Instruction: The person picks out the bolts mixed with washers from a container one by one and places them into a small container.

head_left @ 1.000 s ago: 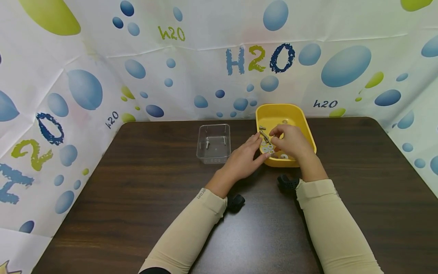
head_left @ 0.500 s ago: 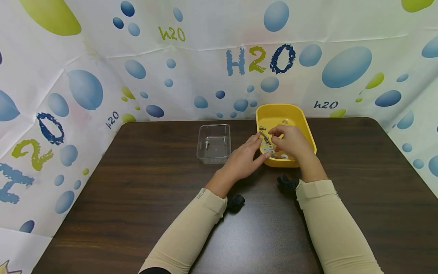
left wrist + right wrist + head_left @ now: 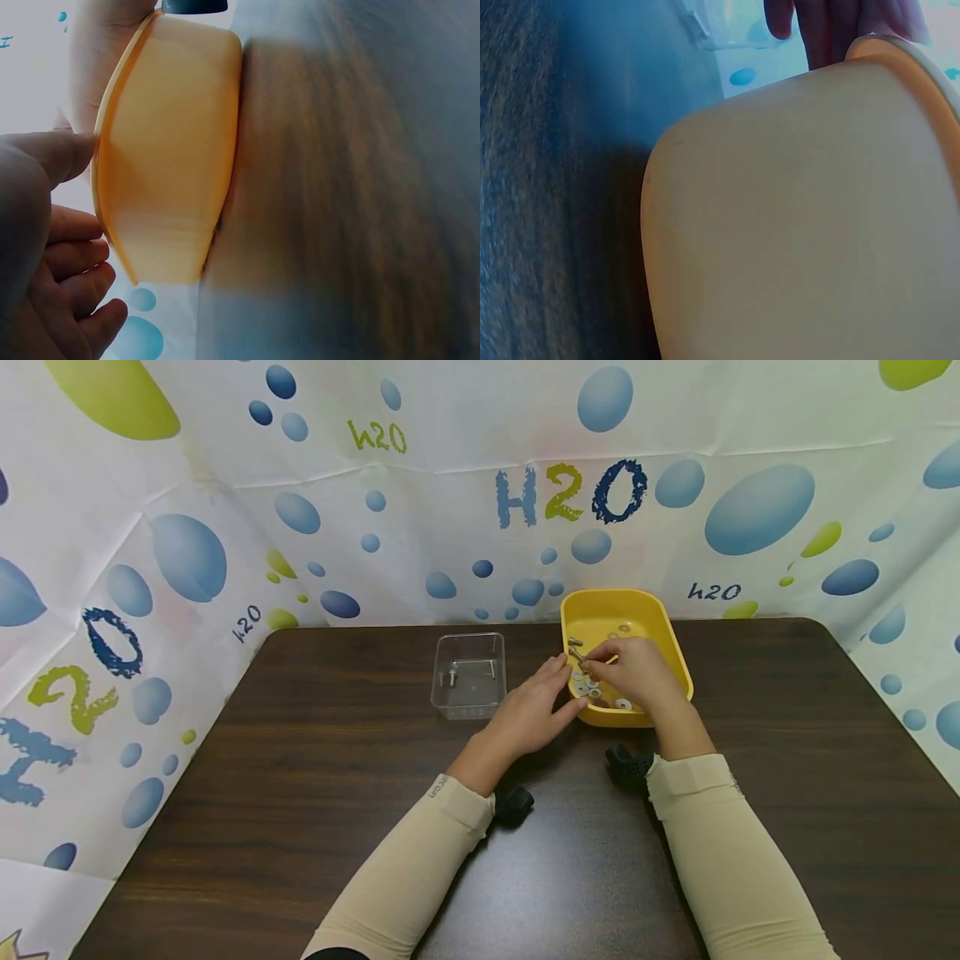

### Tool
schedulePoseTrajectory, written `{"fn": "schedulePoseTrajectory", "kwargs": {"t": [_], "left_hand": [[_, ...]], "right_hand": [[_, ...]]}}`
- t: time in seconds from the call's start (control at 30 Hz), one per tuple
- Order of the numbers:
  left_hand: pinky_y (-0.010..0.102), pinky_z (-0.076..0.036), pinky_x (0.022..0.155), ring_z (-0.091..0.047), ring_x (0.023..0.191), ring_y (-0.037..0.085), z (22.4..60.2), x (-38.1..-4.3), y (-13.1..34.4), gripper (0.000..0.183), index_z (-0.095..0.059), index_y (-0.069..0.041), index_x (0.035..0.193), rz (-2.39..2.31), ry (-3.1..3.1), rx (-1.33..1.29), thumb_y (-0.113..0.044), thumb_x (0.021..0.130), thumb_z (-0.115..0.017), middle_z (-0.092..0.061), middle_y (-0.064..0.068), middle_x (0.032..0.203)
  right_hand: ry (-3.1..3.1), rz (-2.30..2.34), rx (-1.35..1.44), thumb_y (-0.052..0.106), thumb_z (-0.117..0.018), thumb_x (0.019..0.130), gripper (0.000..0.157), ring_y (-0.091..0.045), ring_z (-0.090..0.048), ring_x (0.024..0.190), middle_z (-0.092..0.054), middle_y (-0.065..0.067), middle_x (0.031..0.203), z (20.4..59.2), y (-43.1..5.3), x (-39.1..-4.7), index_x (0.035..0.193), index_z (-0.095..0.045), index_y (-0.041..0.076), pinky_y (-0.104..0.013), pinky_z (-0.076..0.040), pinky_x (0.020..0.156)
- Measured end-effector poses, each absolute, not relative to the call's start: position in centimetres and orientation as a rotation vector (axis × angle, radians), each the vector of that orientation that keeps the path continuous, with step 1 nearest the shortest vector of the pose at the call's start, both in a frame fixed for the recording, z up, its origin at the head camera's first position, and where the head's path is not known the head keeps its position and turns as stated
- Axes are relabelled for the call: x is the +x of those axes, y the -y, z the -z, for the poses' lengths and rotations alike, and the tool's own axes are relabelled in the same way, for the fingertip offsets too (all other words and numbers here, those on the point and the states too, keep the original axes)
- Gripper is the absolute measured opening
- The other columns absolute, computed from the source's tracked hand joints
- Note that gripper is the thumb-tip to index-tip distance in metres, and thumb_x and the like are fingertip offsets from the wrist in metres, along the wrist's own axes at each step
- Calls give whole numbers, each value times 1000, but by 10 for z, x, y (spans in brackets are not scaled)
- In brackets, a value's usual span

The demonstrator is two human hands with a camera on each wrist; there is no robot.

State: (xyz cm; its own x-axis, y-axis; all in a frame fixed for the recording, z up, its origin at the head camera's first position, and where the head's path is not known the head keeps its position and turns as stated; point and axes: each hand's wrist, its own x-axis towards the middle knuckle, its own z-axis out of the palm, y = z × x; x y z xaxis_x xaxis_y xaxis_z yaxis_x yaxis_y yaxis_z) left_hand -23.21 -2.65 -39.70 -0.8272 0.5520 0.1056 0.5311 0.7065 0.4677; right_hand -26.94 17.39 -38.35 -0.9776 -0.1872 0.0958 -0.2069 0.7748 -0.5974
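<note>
A yellow plastic bin (image 3: 656,617) stands at the back of the table, with several metal bolts and washers inside. My left hand (image 3: 528,706) rests on its left rim, fingers straight; in the left wrist view the left fingers (image 3: 82,281) and thumb touch the bin's edge. Inside the bin, my right hand (image 3: 633,670) pinches a metal bolt (image 3: 576,654) between thumb and fingertips, partly hidden by them. Another short bolt (image 3: 575,642) lies just beyond. Flat washers (image 3: 622,703) lie near the front wall. The bin's outer wall (image 3: 795,210) blocks the right wrist view.
Left of the bin stands a clear plastic box (image 3: 468,706) with a small bolt (image 3: 453,677) in it. Both containers sit near the far edge of the dark wooden table (image 3: 300,760). A patterned white sheet (image 3: 450,577) hangs behind.
My right fingertips have moved slightly left and down onto a bolt in the yellow bin and now pinch it. The left hand stays on the rim.
</note>
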Motion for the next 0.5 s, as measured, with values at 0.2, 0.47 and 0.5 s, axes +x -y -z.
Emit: {"fn": "schedulePoseTrajectory", "kwargs": {"t": [0.2, 0.47, 0.5], "left_hand": [[40, -28, 119, -19, 151, 17, 396, -227, 34, 67, -32, -10, 155, -728, -2883, 928, -46, 101, -50, -23, 5, 164], [40, -29, 119, -19, 151, 16, 389, -219, 53, 65, -34, -9, 154, -716, -2927, 979, -44, 102, -51, -25, 4, 163], [40, -28, 119, -19, 151, 16, 389, -219, 56, 65, -35, -9, 153, -712, -2935, 978, -44, 102, -51, -25, 4, 163]], "right_hand": [[2892, -989, 362, 25, -69, 93, 24, -28, -65, 91, -73, -11, 97, 385, -172, -268, 105, -76, 5, -45, -54, 85], [2842, -935, 346, 26, -70, 93, 24, -25, -52, 82, -59, -10, 93, 384, -172, -268, 104, -76, 6, -38, -46, 75], [2836, -938, 337, 26, -70, 93, 24, -25, -52, 82, -60, -9, 93, 384, -171, -268, 104, -75, 6, -38, -47, 76]]}}
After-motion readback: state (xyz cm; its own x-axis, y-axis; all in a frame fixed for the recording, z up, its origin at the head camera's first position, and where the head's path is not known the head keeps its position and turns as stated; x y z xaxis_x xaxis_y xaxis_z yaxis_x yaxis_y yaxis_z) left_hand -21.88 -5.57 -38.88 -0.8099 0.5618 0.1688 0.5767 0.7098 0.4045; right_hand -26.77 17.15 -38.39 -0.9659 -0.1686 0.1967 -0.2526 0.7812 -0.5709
